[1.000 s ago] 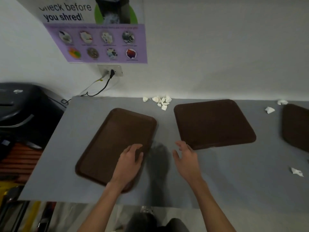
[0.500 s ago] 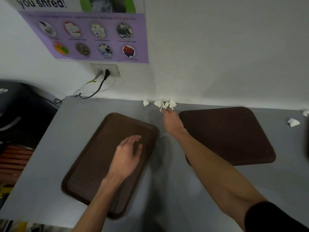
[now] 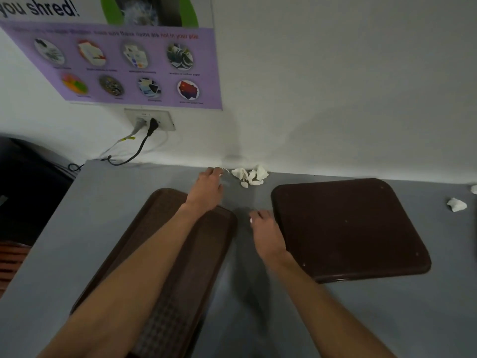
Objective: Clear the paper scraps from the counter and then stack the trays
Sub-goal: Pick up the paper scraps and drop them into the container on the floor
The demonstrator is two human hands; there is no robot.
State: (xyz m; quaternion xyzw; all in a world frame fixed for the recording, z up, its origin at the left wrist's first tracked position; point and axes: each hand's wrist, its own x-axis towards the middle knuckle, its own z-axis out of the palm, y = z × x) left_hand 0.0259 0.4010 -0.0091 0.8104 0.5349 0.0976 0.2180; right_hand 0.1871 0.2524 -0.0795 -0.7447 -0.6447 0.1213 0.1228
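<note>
Crumpled white paper scraps (image 3: 249, 175) are heaped at the back edge of the grey counter (image 3: 245, 319); one white scrap (image 3: 224, 170) is pinched by the left hand (image 3: 206, 187), a smaller white bit (image 3: 251, 220) gripped by the right hand (image 3: 265, 228) in the open lane between ridged brown plastic tray (image 3: 206, 241) and smooth brown plastic tray (image 3: 348, 228).

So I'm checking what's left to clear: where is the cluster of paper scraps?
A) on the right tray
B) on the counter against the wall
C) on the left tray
B: the paper scraps lie on the bare counter at the wall's foot, beyond the left tray and right tray.
</note>
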